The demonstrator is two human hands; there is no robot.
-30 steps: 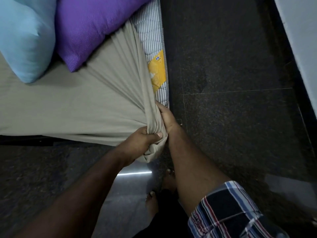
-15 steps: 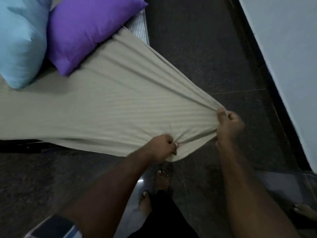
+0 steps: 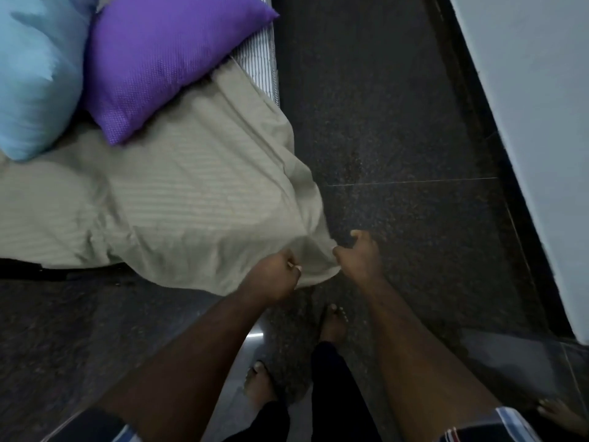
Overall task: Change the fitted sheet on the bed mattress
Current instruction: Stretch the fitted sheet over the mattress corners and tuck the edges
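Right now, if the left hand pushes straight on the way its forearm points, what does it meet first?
The sheet. The left hand already holds its hanging corner; straight on, up and right in the picture, lies more draped sheet over the mattress corner. Depth is unclear.

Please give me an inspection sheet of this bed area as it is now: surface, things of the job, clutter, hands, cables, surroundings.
Surface: mattress, its striped side bare at the far corner.
Job's things: beige sheet, loose and creased, its near corner hanging off the bed's edge.
Clutter: purple pillow and blue pillow lying on the sheet.
Hands: left hand has a grip on the sheet's corner; right hand pinches the sheet's edge beside it.
Cables: nothing seen.
Surroundings: dark speckled floor; pale wall at right; bare feet on the floor.
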